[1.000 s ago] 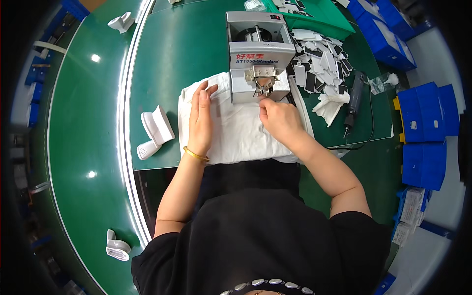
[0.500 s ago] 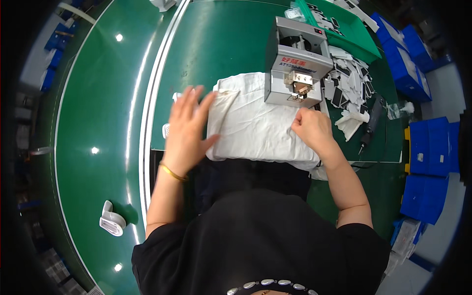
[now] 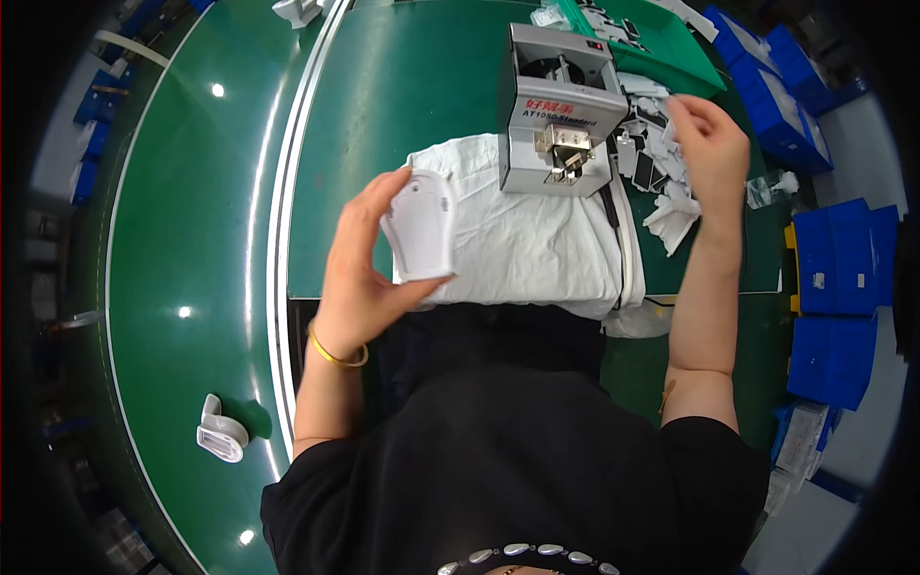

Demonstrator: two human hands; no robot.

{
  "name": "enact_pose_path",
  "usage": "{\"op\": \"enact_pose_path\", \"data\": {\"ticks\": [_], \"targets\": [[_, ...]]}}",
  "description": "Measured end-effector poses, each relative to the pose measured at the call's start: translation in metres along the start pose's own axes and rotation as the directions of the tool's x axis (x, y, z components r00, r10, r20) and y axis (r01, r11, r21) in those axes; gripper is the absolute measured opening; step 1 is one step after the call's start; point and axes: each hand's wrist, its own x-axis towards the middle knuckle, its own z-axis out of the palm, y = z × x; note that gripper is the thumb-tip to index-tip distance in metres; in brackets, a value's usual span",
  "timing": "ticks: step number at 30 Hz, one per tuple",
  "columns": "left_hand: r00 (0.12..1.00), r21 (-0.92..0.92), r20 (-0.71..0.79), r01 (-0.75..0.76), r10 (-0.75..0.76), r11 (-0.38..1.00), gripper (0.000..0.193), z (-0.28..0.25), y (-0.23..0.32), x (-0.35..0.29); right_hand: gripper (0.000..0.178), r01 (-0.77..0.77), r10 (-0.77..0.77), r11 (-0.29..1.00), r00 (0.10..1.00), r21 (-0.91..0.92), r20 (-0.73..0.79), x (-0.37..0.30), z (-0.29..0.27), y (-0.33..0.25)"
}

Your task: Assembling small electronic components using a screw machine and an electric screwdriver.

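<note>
Now the left hand (image 3: 359, 278) has lifted off the cloth (image 3: 537, 240) and holds a white shell (image 3: 422, 225) up, fingers pinching its edges. Meanwhile the right hand (image 3: 711, 144) has left the grey machine (image 3: 561, 110) for the small parts (image 3: 661, 163) on the bench (image 3: 402, 86); its fingers seem curled, perhaps around one piece.
</note>
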Motion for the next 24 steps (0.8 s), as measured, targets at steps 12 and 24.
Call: {"op": "enact_pose_path", "data": {"ticks": [12,24], "targets": [[1.0,-0.31,0.019,-0.015,0.022,0.951,0.09,0.087,0.012,-0.021,0.066,-0.458,0.42,0.488,0.869,-0.743,-0.26,0.01,-0.09,0.171],[0.978,-0.06,0.201,-0.049,0.06,0.997,0.092,0.104,0.029,-0.011,0.032,-0.693,0.696,0.666,0.711,0.276,0.101,-0.014,-0.125,0.209]]}}
